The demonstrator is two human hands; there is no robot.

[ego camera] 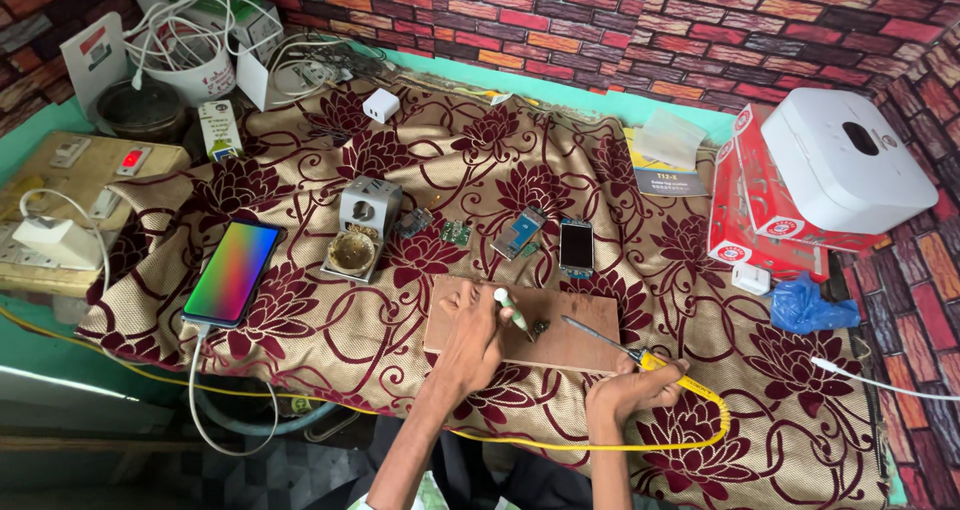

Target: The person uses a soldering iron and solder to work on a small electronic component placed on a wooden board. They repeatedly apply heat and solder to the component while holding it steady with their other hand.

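My left hand [470, 335] rests on a brown wooden board [575, 335] and holds a small pale-handled tool [513, 311], its tip down on a little dark part [540, 327] on the board. My right hand [630, 390] grips the yellow handle of a soldering iron [600, 338], whose thin metal tip points left toward that same part. A yellow cord [700, 430] loops from the iron across the patterned cloth.
A phone with a rainbow screen [232, 272] lies at left on a white cable. A grey iron stand [362, 228], small circuit boards [455, 233] and two small screens [576, 246] sit beyond the board. Red and white boxes [800, 185] stand right; a switchboard [75, 185] left.
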